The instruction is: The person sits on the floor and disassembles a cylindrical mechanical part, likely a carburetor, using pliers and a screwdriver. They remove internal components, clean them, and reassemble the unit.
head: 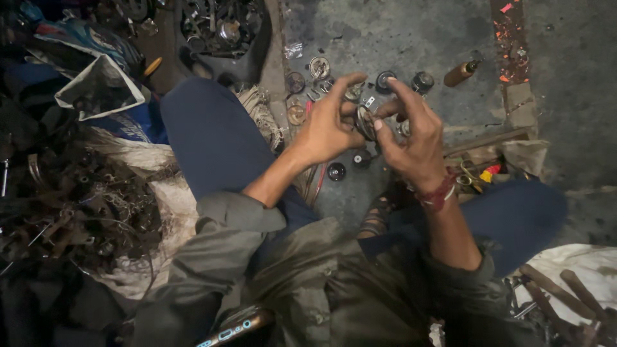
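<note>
Both of my hands meet over the concrete floor on one small round metal part (366, 121). My left hand (326, 125) pinches it from the left with thumb and fingers. From the right, my right hand (414, 138), with a red thread band on the wrist, grips its edge with fingertips. Several similar round metal and dark parts (319, 67) lie scattered on the floor just beyond and below the hands. I sit cross-legged in dark blue trousers.
A sack heaped with tangled scrap metal (77, 205) lies at my left. A tray of metal parts (222, 29) sits at the top. A small brown bottle (461, 73) stands upper right. Rusty tools on white cloth (565, 289) lie lower right. A phone (234, 328) rests on my lap.
</note>
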